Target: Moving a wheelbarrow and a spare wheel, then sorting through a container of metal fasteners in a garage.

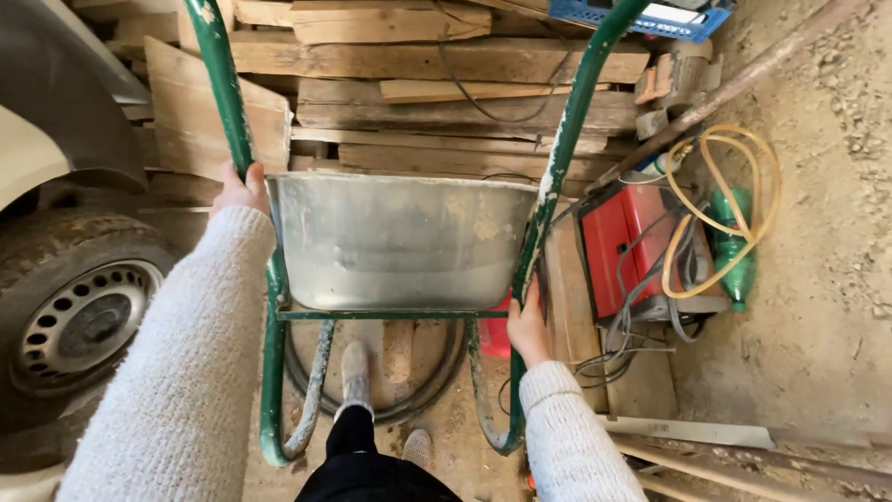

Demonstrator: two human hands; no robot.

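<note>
A person in a pale knitted sweater and dark trousers stands over an upended wheelbarrow (400,242), one grey shoe (355,364) planted on the dirt floor between its green tubular legs. The right hand (527,327) is closed around the green frame tube (534,251) on the right side of the metal tray; the left hand (238,191) is wrapped around the matching tube higher up on the left, fingers curled behind it. The galvanised tray hangs between the two hands, its rim facing the camera, directly in front of the person's body. A black hose (437,376) loops on the ground under the frame. To the left sits a car wheel (79,325) with a steel rim. To the right, a red machine (624,246) lies beside a coil of yellow hose (734,200) and a green plastic bottle (736,251). Behind the wheelbarrow, rough wooden planks (446,84) are stacked against the back, with a blue crate (650,19) on top.
</note>
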